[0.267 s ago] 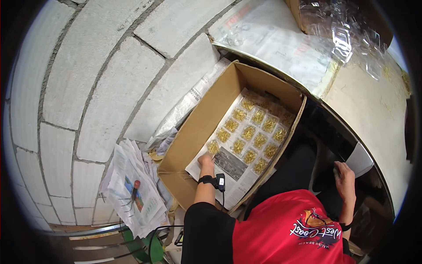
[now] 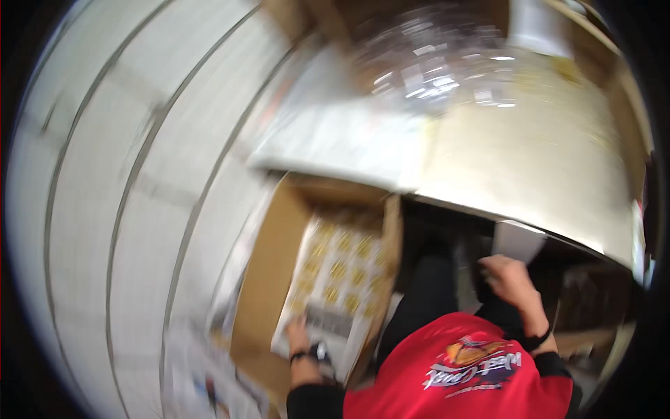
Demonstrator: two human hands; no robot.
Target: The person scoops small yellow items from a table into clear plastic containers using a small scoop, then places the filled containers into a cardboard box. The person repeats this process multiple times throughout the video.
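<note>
The picture is smeared by motion. An open cardboard box (image 2: pixel 269 279) stands on the floor beside the table. In it lies a white sheet (image 2: pixel 342 269) covered with rows of small gold pieces. My left hand (image 2: pixel 299 335), with a dark watch on its wrist, rests on the near edge of that sheet; the blur hides its grip. My right hand (image 2: pixel 506 279) is raised by the table's underside, with its fingers curled. It touches the lower edge of a white paper (image 2: pixel 518 241).
A pale table (image 2: pixel 530 160) fills the upper right, with a heap of clear plastic packaging (image 2: pixel 447 63) at its back. Light tiled floor (image 2: pixel 105 209) spreads to the left. Printed papers (image 2: pixel 202 380) lie on the floor near the box's front corner.
The view has swung, so the box and table now sit lower and more to the right. Both hands keep their places on the sheet and by the white paper.
</note>
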